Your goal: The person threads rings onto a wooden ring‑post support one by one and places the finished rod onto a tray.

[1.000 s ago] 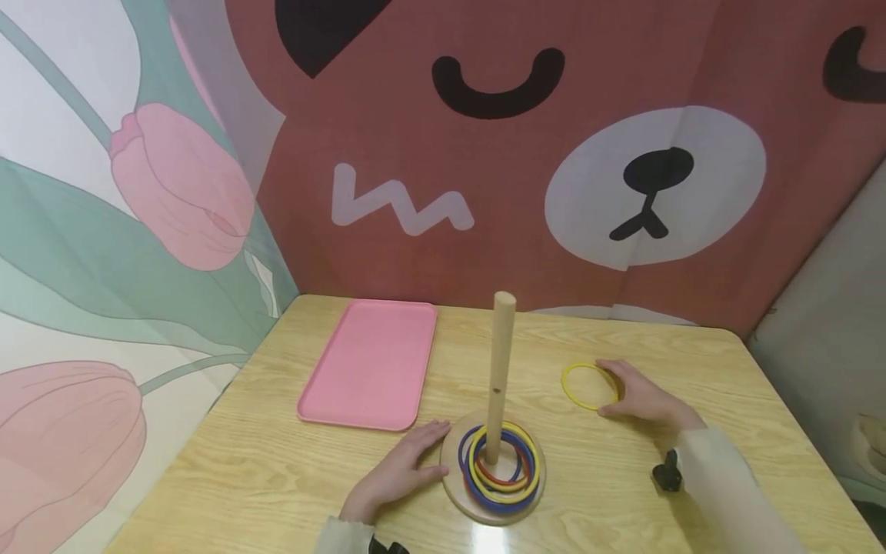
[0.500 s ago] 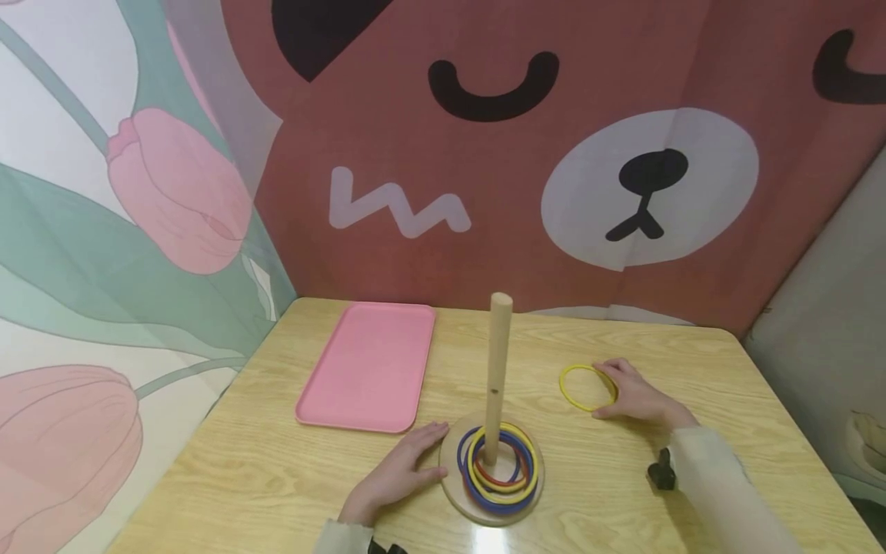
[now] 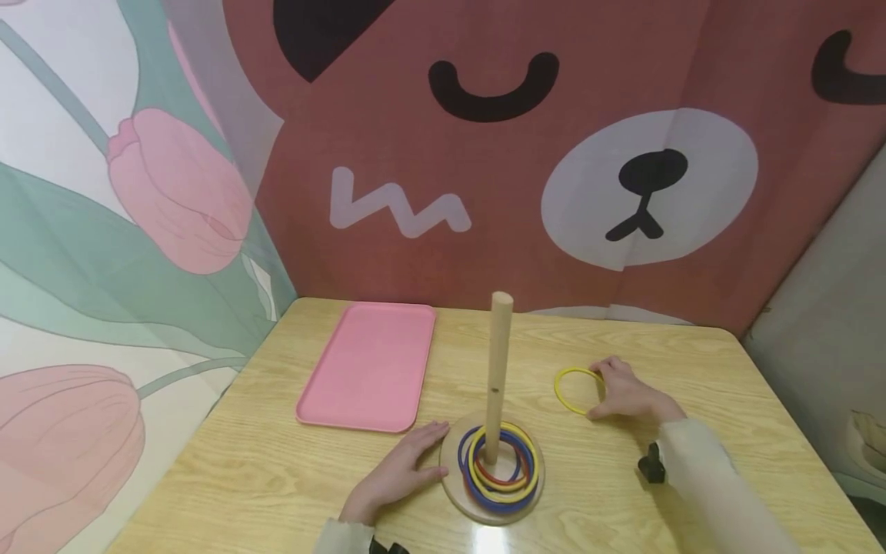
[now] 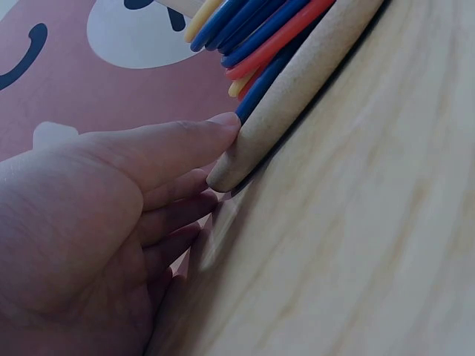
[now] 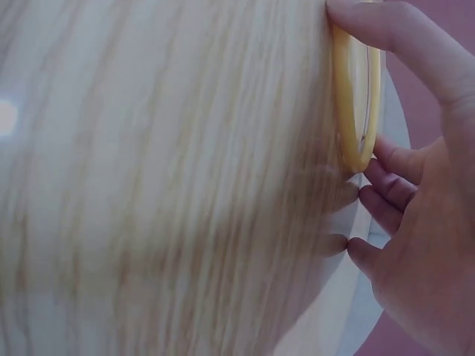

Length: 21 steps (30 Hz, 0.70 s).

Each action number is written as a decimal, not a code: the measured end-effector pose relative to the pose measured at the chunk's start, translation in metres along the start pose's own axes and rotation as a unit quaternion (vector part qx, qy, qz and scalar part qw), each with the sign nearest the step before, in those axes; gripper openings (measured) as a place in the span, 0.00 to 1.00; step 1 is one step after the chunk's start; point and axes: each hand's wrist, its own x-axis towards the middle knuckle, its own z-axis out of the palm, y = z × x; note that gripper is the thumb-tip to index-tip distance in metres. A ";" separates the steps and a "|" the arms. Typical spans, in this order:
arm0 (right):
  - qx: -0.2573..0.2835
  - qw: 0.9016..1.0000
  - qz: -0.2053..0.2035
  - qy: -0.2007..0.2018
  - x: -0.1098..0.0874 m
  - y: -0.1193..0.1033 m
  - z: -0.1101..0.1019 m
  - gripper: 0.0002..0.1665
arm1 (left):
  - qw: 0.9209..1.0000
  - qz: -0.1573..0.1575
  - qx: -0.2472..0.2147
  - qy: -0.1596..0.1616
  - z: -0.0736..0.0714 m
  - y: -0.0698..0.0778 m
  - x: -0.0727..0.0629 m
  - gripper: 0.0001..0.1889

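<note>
My right hand (image 3: 626, 392) holds a yellow ring (image 3: 556, 385) by its right side, on the table right of the wooden ring stand. In the right wrist view the thumb and index finger touch this yellow ring (image 5: 344, 96), and other fingertips rest on the tabletop. My left hand (image 3: 394, 473) lies against the left edge of the stand's round base (image 3: 453, 492), fingers fairly straight. Its thumb touches the base rim (image 4: 245, 152) in the left wrist view. Several blue, red and yellow rings (image 3: 501, 508) lie around the upright post (image 3: 498, 362).
A pink tray (image 3: 370, 365) lies on the table's back left. The wood-grain table (image 3: 595, 477) meets a bear-patterned curtain (image 3: 388, 261) behind, with a flower-patterned curtain (image 3: 166, 323) at left.
The right hand and the yellow ring have shifted slightly left toward the stand. The left hand stays at the base, and the stacked rings have not moved.
</note>
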 end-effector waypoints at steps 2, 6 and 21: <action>-0.013 1.000 0.008 -0.002 0.001 -0.002 0.000 0.52 | 1.000 -0.002 -0.002 -0.002 0.000 0.000 0.000 0.34; -0.031 0.999 0.019 -0.009 0.002 -0.005 0.001 0.53 | 1.000 -0.003 -0.003 -0.003 0.000 -0.001 0.000 0.34; 0.140 0.988 0.042 -0.059 0.000 0.006 -0.003 0.57 | 1.000 -0.003 0.003 0.000 0.002 -0.003 0.001 0.35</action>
